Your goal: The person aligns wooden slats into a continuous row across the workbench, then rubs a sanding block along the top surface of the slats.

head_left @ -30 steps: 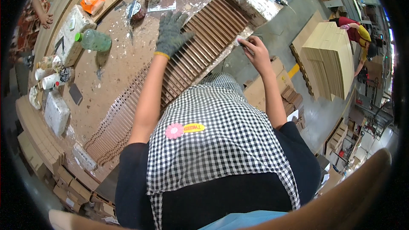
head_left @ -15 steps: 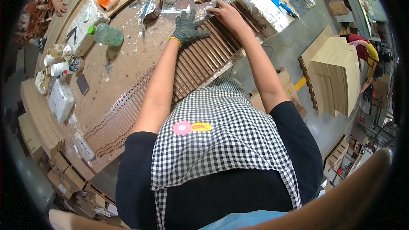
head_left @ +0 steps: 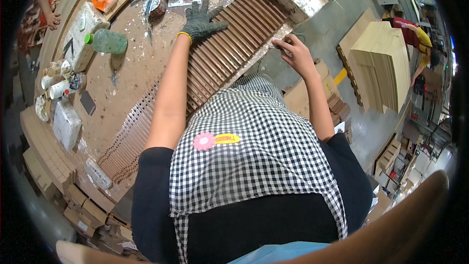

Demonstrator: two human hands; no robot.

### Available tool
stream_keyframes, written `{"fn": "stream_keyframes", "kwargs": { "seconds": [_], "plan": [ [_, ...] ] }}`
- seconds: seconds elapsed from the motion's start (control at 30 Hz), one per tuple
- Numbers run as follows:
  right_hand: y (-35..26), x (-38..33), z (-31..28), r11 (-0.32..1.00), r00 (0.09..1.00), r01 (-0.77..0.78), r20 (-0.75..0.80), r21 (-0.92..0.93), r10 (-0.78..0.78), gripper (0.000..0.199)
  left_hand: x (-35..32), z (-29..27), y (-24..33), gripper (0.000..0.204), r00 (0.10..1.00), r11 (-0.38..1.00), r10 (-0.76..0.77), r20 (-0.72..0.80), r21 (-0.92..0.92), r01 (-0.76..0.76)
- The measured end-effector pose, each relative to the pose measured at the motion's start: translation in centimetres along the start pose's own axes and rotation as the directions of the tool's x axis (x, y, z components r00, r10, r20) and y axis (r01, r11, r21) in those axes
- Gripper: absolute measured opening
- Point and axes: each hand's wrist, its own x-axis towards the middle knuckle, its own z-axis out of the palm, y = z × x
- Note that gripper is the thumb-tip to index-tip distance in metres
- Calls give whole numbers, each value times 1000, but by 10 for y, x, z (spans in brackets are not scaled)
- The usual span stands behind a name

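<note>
Our gloved left hand (head_left: 201,19) is spread flat on the ribbed brown panel (head_left: 229,49) on the workbench (head_left: 132,68). Right hand (head_left: 292,54) has pulled back from beside it to the panel's near edge, pinched on something small — can't tell what.

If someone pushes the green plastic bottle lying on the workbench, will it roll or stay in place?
The green bottle lies on its side, so it would probably roll. It looks like thin clear plastic, so likely light. The paint-spattered bench looks rough, which may slow it.
</note>
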Motion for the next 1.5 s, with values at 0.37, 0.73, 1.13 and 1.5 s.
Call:
{"fn": "stream_keyframes", "kwargs": {
  "seconds": [0.37,0.73,1.13,1.5],
  "plan": [
    [-29,99,49,986,973,164,-167,27,-157,57,-28,-5,-5,92,996,995,10,84,98,-18],
    [-42,163,45,973,978,201,-28,-112,-206,46,-40,-4,14,93,997,999,26,72,43,-29],
    [2,-23,74,796,766,-100,-465,597,444,47,-27,-9,6,93,998,999,47,36,17,-48],
    [32,-42,93,-43,640,74,-15,996,768,48,-3,12,-4,86,1000,991,-5,23,134,2]
  ]
}}
